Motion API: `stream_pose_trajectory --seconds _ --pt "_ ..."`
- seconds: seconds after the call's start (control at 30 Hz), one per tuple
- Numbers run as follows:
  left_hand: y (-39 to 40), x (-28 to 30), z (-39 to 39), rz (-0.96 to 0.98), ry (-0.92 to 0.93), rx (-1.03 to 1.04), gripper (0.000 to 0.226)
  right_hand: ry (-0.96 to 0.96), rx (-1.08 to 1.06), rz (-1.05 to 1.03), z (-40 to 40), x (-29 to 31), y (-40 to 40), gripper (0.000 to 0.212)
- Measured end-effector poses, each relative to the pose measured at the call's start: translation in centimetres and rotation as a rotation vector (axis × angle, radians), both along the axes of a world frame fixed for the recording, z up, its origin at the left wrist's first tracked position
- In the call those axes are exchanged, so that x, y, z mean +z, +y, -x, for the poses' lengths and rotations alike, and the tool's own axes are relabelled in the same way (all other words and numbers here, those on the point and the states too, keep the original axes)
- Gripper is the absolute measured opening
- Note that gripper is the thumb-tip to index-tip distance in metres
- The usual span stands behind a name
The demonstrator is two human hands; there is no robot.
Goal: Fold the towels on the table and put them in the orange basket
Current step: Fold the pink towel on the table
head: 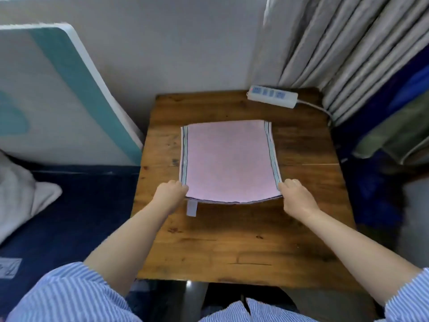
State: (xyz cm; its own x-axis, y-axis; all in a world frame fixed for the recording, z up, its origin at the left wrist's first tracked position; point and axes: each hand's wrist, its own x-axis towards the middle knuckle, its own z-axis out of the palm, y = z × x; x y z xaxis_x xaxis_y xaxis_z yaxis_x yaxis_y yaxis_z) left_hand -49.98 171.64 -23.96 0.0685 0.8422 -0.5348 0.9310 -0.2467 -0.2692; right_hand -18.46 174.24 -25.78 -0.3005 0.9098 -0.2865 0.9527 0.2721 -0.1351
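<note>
A pink towel (228, 161) with striped side borders lies flat on the wooden table (243, 247), doubled over so that two layers show along its near edge. My left hand (170, 194) pinches the near left corner of the towel. My right hand (296, 195) pinches the near right corner. A white label (191, 208) sticks out from under the near edge beside my left hand. No orange basket is in view.
A white power strip (272, 96) with its cable lies at the table's far right corner. Grey curtains (348, 49) hang at the back right. A white and teal board (58, 94) leans at the left above a dark blue surface (76, 219).
</note>
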Motion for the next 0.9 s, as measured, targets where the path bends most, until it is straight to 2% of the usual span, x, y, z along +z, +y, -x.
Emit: stream_pose_trajectory --seconds 0.2,0.57,0.73,0.9 --pt "-4.9 -3.6 -1.0 0.132 0.033 -0.042 0.035 -0.233 0.196 0.033 -0.8 -2.2 -4.1 0.03" --pt "-9.6 -6.9 -1.4 0.269 -0.005 -0.061 0.035 -0.286 0.231 0.207 -0.9 -4.3 -9.5 0.024" --pt "-7.5 -6.2 -1.7 0.409 -0.005 -0.117 0.033 -0.275 0.272 0.306 0.1 -3.6 -6.0 0.026" --pt "-1.0 -5.1 -2.5 0.263 -0.013 -0.086 0.029 -0.289 0.309 0.194 2.3 -3.2 0.4 0.025"
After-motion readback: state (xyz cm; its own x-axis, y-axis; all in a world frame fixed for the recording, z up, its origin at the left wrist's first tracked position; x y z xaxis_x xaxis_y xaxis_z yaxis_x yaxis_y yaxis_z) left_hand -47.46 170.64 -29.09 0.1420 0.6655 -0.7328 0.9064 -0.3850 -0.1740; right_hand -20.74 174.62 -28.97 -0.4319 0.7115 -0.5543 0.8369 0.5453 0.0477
